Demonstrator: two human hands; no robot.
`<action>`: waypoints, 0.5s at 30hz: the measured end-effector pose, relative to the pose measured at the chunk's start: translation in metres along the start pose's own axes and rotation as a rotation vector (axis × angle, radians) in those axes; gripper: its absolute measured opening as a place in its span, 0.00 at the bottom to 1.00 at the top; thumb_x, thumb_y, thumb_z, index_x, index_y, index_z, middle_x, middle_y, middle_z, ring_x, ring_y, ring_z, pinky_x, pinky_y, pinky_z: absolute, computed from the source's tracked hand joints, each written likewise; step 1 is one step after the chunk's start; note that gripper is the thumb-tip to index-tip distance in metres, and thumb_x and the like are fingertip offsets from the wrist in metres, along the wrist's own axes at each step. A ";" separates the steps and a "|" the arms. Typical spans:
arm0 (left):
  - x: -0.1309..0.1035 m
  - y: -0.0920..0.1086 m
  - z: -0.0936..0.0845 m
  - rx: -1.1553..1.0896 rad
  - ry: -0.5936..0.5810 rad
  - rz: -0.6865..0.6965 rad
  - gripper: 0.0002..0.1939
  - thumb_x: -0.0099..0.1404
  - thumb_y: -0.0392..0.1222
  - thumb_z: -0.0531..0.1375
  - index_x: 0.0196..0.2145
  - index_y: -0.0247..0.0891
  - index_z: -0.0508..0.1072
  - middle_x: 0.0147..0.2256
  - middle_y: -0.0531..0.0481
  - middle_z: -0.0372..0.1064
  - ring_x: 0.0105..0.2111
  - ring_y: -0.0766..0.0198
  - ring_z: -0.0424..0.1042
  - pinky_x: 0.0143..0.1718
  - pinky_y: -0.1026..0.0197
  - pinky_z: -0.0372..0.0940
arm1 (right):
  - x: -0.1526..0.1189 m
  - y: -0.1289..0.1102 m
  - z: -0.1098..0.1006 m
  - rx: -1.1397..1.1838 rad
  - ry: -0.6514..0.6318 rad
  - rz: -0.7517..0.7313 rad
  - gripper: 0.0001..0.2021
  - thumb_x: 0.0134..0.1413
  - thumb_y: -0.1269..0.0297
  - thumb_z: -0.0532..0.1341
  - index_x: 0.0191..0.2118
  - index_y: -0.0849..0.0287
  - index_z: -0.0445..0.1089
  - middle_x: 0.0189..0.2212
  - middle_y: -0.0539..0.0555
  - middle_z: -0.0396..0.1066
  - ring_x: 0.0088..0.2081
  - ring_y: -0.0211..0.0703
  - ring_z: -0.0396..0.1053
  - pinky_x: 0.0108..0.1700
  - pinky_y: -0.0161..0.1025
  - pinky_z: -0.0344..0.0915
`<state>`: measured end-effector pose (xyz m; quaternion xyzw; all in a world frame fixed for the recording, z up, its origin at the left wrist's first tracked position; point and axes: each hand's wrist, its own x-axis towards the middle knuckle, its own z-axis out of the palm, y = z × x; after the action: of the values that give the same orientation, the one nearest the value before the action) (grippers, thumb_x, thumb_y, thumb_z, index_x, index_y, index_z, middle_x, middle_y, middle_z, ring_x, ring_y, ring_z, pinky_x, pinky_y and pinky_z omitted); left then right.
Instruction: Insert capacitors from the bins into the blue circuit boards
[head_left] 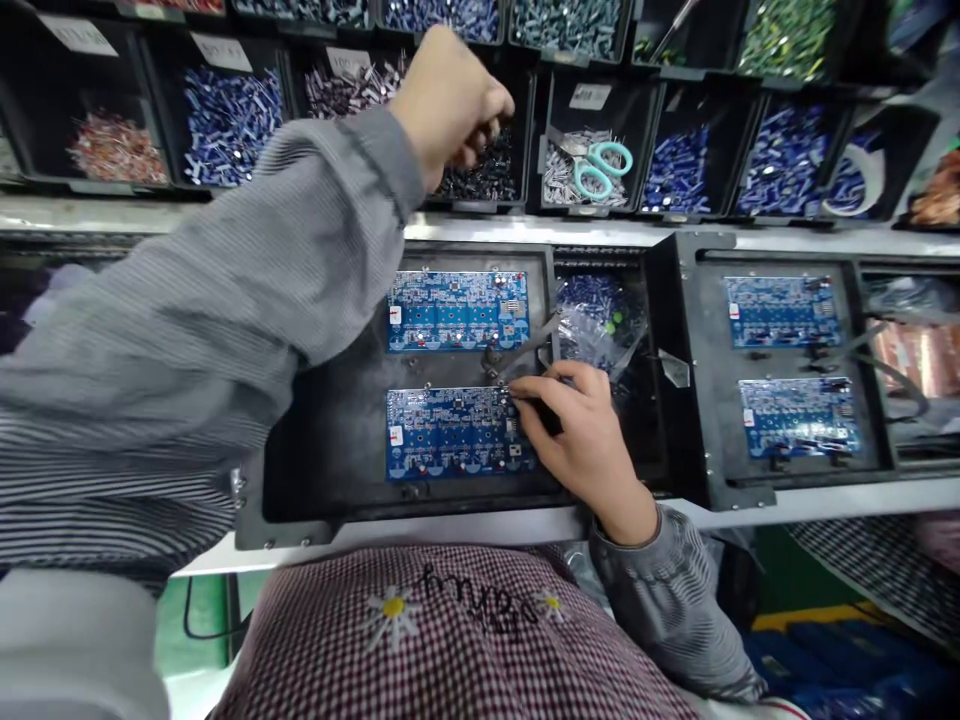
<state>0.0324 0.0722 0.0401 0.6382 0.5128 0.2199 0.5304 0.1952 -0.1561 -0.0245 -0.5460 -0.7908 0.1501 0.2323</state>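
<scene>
My left hand [454,105] is raised over a bin of small black components [487,172], its fingers curled in. What it may hold is hidden behind the fingers. My right hand [574,425] reaches the upper right corner of the lower blue circuit board [450,432], thumb and forefinger pinched together there. Anything between those fingertips is too small to make out. Just above lies a second blue circuit board [454,312]. Both boards are populated with small parts and sit in a black fixture tray [322,455].
Component bins [232,120] line the back, with scissors [600,170] in one. Right of the boards, a compartment holds a plastic bag [596,325] and blue components. Farther right, another fixture [720,440] carries two boards. A strap [529,342] crosses near the right fingers.
</scene>
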 end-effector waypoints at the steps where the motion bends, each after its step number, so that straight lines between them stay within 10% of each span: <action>1: -0.011 0.001 0.002 -0.151 -0.051 -0.037 0.17 0.69 0.30 0.43 0.51 0.19 0.62 0.46 0.40 0.63 0.49 0.66 0.63 0.48 0.65 0.55 | 0.000 0.000 0.000 -0.024 -0.001 -0.013 0.10 0.56 0.71 0.58 0.44 0.53 0.68 0.35 0.52 0.74 0.43 0.46 0.65 0.46 0.47 0.59; 6: -0.084 -0.023 0.033 -0.571 -0.288 -0.260 0.07 0.62 0.27 0.52 0.28 0.23 0.68 0.26 0.43 0.66 0.25 0.70 0.67 0.27 0.67 0.59 | -0.001 0.003 0.000 -0.156 -0.017 -0.149 0.14 0.56 0.75 0.57 0.45 0.51 0.68 0.31 0.48 0.76 0.45 0.47 0.66 0.49 0.50 0.54; 11: -0.131 -0.059 0.064 -0.157 -0.352 -0.178 0.10 0.62 0.31 0.57 0.39 0.28 0.76 0.27 0.48 0.69 0.22 0.71 0.64 0.25 0.66 0.59 | -0.002 0.000 -0.004 -0.067 0.083 -0.080 0.11 0.56 0.71 0.60 0.44 0.50 0.70 0.31 0.48 0.76 0.43 0.45 0.68 0.48 0.49 0.55; 15: -0.141 -0.066 0.073 -0.246 -0.423 -0.085 0.22 0.62 0.28 0.56 0.54 0.33 0.69 0.29 0.52 0.69 0.26 0.71 0.66 0.28 0.68 0.62 | 0.000 -0.005 -0.010 0.108 0.138 -0.041 0.10 0.54 0.70 0.62 0.41 0.50 0.72 0.35 0.49 0.76 0.41 0.44 0.67 0.47 0.47 0.61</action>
<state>0.0114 -0.0913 -0.0072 0.5788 0.3859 0.1196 0.7084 0.1967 -0.1579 -0.0140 -0.5253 -0.7748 0.1496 0.3182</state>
